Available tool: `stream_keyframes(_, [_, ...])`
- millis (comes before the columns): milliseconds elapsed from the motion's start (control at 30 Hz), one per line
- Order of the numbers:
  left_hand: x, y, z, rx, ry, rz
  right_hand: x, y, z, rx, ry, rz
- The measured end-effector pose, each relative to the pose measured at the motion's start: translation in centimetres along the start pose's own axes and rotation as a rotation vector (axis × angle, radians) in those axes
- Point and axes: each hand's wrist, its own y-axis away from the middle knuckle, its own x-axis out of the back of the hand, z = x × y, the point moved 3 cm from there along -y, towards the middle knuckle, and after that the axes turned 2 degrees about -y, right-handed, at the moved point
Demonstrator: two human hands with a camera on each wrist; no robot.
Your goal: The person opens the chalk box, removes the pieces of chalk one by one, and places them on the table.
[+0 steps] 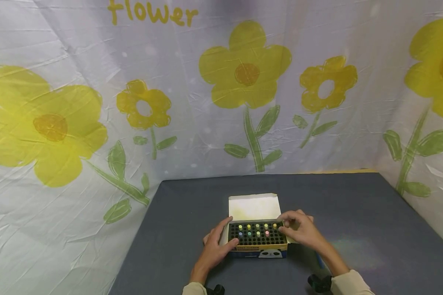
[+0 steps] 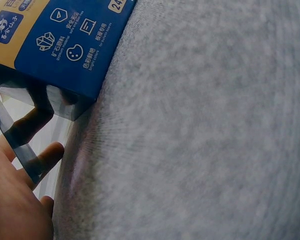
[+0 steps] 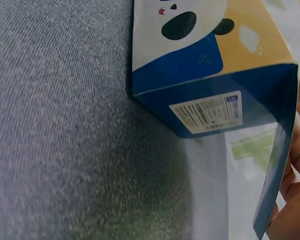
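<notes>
Centrally placed on a dark table [image 1: 192,209], an open box [image 1: 257,247] shows nine colored sticks [image 1: 258,234] standing in its holed tray [image 1: 257,241]. A left hand [image 1: 218,248] grips the box's left end, thumb and fingers spread wide; a right hand [image 1: 304,232], fingers bent, works at the right rim, its hold unclear. Packaging reads "bright colors," beside a barcode sticker [image 3: 207,112]. Tabletop extends either side.

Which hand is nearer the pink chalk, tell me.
Right. The right hand is at the right end of the box, close to the pink chalk; the left hand grips the box's left end, farther away.
</notes>
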Motion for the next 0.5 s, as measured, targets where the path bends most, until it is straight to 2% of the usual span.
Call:
stream_keyframes(200, [-0.04,0.04,-0.07,-0.010,0.001,0.000,-0.55,-0.29,-0.19,0.029,0.036,-0.001])
stream_keyframes(500, [0.02,0.07,-0.03,-0.018,0.012,0.001,-1.05,-0.87,-0.20,-0.030,0.141,-0.025])
